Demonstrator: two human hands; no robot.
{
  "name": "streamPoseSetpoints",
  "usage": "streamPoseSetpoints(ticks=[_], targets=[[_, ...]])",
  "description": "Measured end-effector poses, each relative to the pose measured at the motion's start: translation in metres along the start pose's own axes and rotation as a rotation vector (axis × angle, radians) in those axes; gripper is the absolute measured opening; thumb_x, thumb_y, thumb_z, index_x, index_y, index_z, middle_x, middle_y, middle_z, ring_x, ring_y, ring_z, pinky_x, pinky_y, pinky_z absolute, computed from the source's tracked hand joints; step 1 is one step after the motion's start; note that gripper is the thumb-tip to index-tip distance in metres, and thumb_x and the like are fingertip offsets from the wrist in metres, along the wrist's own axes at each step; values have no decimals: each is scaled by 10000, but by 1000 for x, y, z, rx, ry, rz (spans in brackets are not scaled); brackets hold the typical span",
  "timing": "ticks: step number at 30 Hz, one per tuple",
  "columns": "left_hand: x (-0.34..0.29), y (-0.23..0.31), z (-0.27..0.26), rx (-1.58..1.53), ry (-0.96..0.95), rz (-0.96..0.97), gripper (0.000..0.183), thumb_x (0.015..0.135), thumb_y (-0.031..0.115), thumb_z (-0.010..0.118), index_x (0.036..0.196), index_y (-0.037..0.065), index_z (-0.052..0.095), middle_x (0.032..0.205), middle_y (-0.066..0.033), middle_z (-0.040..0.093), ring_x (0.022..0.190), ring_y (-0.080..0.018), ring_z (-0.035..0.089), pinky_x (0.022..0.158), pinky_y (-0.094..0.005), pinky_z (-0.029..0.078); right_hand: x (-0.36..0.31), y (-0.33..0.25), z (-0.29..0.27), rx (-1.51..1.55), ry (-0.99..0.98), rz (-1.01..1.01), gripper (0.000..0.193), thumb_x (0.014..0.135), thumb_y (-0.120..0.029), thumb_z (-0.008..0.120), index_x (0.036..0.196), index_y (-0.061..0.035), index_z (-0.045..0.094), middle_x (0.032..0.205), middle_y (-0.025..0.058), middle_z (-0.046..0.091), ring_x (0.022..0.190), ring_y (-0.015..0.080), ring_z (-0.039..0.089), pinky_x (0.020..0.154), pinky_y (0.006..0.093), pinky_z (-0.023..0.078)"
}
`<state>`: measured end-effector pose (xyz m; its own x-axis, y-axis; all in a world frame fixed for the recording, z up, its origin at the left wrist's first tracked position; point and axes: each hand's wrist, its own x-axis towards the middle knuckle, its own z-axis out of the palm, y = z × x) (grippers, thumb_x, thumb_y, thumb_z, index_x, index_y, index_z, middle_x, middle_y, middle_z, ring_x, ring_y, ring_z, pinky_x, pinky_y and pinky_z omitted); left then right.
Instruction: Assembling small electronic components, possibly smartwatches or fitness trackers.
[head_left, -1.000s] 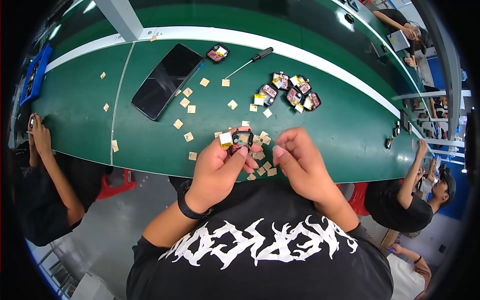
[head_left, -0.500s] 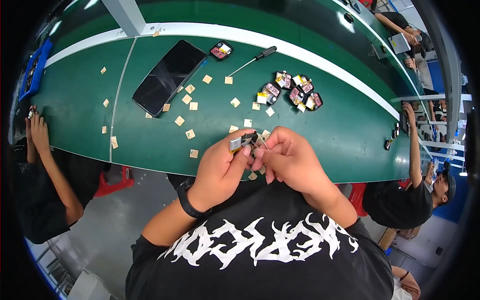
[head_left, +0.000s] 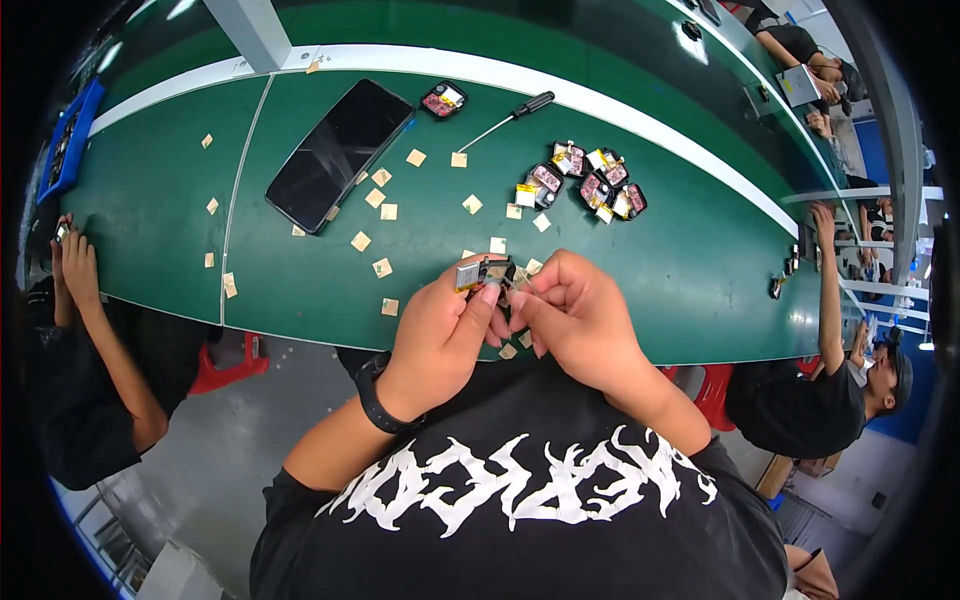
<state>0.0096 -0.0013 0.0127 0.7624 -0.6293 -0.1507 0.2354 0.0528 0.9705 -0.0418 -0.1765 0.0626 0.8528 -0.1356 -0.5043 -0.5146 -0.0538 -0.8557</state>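
Near the table's front edge, my left hand (head_left: 440, 335) is closed on a small black electronic device (head_left: 495, 270) with a silver battery pouch (head_left: 467, 276) hanging off its left side. A dark band circles my left wrist. Close against the device's right side, my right hand (head_left: 585, 320) has thumb and forefinger pinched together. A thin pale piece (head_left: 524, 280) shows at those fingertips; its kind is too small to make out. My fingers hide the lower part of the device.
Several square tan stickers (head_left: 382, 268) lie scattered over the green table (head_left: 680, 270). Beyond them are a black phone (head_left: 340, 155), a screwdriver (head_left: 510, 118), one open device (head_left: 443, 100) and several similar ones (head_left: 595, 188). A blue bin (head_left: 72, 140) stands far left. Co-workers sit on both sides.
My right fingertips have shifted slightly at the device's right side, and the device has tilted a little. Both hands stay in nearly the same place.
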Motion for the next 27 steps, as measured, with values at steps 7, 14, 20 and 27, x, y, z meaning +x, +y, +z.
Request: streamPoseSetpoints(ticks=[7, 14, 20, 27], targets=[[3, -2, -1, -265, 32, -71, 216, 1083, 124, 479, 1172, -52, 570, 925, -101, 699, 730, -135, 676, 670, -270, 567, 2, 23, -2, -16, 98, -332, 130, 976, -30, 675, 949, 7, 553, 766, 39, 686, 648, 34, 576, 525, 242, 425], [5, 6, -2, -129, -73, -116, 210, 1063, 95, 469, 1178, -45, 575, 921, -83, 690, 703, -124, 664, 633, -272, 557, 13, -8, -13, -129, -18, -382, 216, 940, -70, 742, 1111, -2, 628, 660, -12, 631, 592, 28, 569, 542, 226, 452], [6, 13, -1, 31, -121, -92, 288, 1060, 93, 442, 1290, -9, 583, 906, -40, 652, 690, -84, 619, 593, -222, 506, 20, -29, -15, -359, -201, -325, 186, 929, 7, 726, 1107, 4, 670, 712, -41, 582, 611, 15, 484, 553, 212, 377], [7, 8, -5, -76, -120, -91, 319, 1051, 67, 445, 1335, -31, 552, 895, -34, 642, 675, -76, 608, 562, -217, 481, 19, 2, -28, 92, -308, -314, 123, 957, 9, 666, 1078, 23, 648, 906, 39, 691, 763, 54, 609, 630, 222, 458]])
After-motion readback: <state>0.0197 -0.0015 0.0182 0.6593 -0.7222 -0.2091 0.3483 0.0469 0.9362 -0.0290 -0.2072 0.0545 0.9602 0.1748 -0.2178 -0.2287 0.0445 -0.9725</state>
